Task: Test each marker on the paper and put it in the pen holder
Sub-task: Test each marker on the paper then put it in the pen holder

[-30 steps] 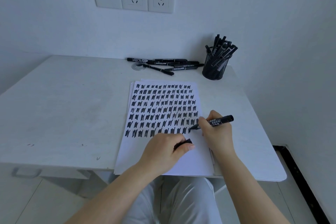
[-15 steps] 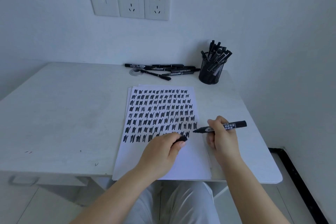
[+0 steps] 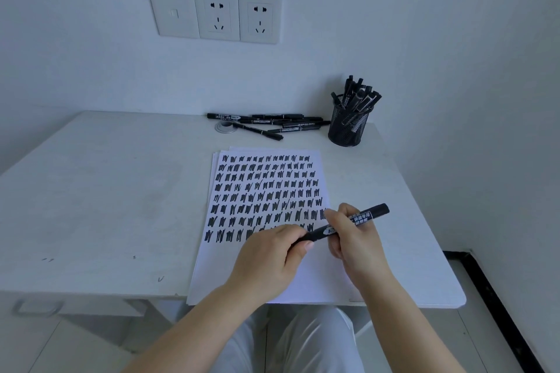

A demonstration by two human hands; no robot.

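**pen_nerd:** Recapping step, looks like. Right hand (image 3: 353, 239) grips the black marker (image 3: 348, 222) over the scribbled paper (image 3: 306, 278); left hand (image 3: 272, 254) pinches the cap end, tip hidden.

**deskjockey:** Next move's probably a firm cap press, then off to the mesh pen holder (image 3: 348, 127) at 1 o'clock. Loose markers (image 3: 266, 123) wait at 12.

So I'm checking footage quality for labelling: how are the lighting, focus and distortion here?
Head view: dim, bluish, even light with soft shadows and no glare; wide-angle bending curves the table edges; marks on the paper read sharp, but print on the held marker is slightly soft.
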